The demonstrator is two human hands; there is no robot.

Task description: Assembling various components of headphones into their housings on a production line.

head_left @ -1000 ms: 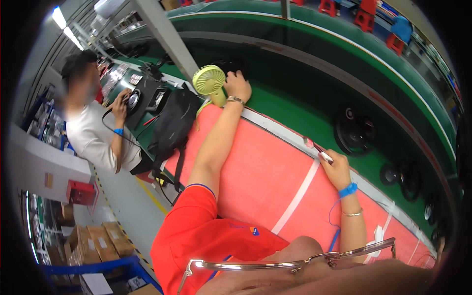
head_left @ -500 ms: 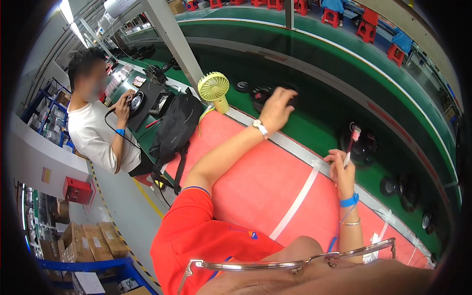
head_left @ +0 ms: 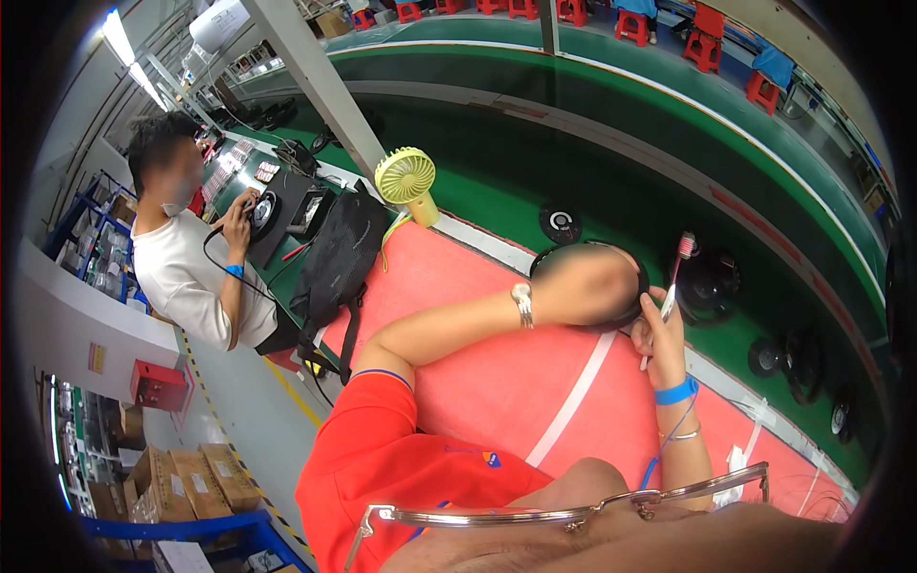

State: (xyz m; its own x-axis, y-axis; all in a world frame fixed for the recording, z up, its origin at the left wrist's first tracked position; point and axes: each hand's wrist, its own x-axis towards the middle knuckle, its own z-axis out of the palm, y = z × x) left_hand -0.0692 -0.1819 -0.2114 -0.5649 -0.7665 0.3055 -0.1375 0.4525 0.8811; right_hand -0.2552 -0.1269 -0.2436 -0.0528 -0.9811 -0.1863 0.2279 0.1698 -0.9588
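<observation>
My left hand, blurred, is on a black round part at the near edge of the green belt, beside the pink-red mat. Its fingers seem curled over the part, though blur and the hand itself hide much of the grip. In my right hand, closed just right of that part, stands a slim brush with a pale handle and a red-and-white head pointing up. A blue wrist strap circles my right wrist.
Several black round parts, among them a small disc and a larger one, lie on the green belt. A yellow fan and black bag stand to the left, near a co-worker holding a part.
My left hand has come nearer and to the right, from above the belt to the mat's edge, with a black round part under it. My right hand stays nearly in place with the brush.
</observation>
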